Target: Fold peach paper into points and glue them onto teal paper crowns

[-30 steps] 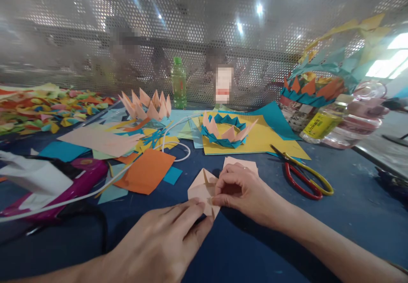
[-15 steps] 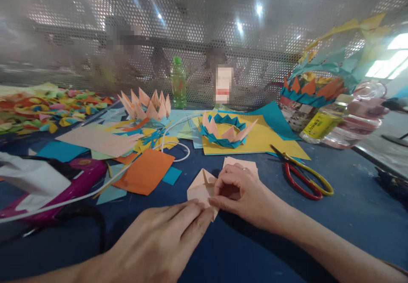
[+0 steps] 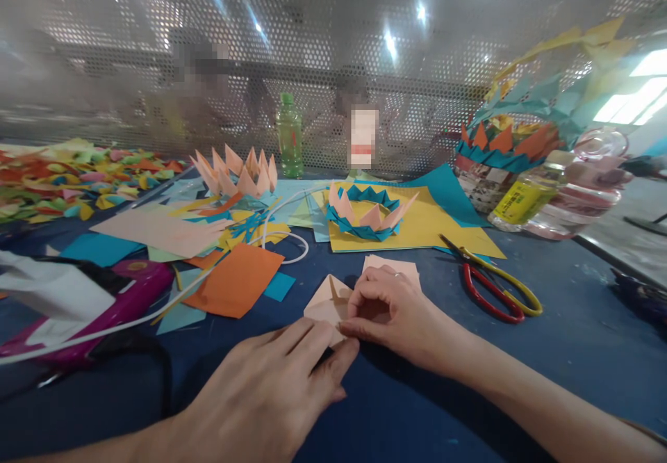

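Folded pink paper (image 3: 322,302) lay on the dark blue table (image 3: 583,366), in front of the person and between the two hands. Its long axis ran from the far side toward the person, with the near end slanting a little to the right. One sharp corner pointed away from the body, toward the blue-and-pink folded ring (image 3: 383,225); the near end was mostly hidden under fingers. A crease ran down from the far tip.

Left hand (image 3: 271,379) reached in low, its fingers close together and resting over the near left part; whether they gripped it or only pressed it, I could not tell. Right hand (image 3: 388,310) had thumb and curled fingers pinched narrowly on the right edge. Pink sheets (image 3: 409,268) lay just beyond that hand, partly covered by it. An orange sheet (image 3: 237,281) and a small blue piece (image 3: 280,286) sat to the left, near but apart; scissors (image 3: 490,277) lay farther right.
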`<control>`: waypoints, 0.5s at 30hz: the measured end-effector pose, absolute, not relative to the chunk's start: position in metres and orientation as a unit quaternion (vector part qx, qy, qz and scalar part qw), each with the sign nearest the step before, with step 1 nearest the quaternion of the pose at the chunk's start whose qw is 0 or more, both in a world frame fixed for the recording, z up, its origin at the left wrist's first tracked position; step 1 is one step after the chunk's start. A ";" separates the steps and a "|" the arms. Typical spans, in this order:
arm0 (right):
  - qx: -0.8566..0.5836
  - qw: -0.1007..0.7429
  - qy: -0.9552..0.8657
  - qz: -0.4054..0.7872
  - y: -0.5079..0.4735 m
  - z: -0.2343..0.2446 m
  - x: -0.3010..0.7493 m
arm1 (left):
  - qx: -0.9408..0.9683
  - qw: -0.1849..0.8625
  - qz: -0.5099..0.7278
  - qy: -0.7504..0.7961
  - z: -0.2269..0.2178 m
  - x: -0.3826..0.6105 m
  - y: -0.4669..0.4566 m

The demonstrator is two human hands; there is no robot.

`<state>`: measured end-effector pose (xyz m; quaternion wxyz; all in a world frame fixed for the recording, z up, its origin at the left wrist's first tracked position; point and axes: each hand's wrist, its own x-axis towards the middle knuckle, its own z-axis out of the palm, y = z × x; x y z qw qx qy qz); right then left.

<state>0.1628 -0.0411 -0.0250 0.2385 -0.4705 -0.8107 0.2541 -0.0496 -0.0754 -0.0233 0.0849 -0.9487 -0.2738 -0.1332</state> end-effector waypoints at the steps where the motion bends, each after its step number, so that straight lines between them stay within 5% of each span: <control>1: -0.472 0.236 -0.810 0.256 -0.041 -0.025 0.163 | -0.949 0.084 -0.130 -0.275 -0.023 -0.049 -0.076; 15: -0.475 0.230 -0.809 0.258 -0.042 -0.022 0.163 | -0.947 0.043 -0.130 -0.290 -0.021 -0.048 -0.077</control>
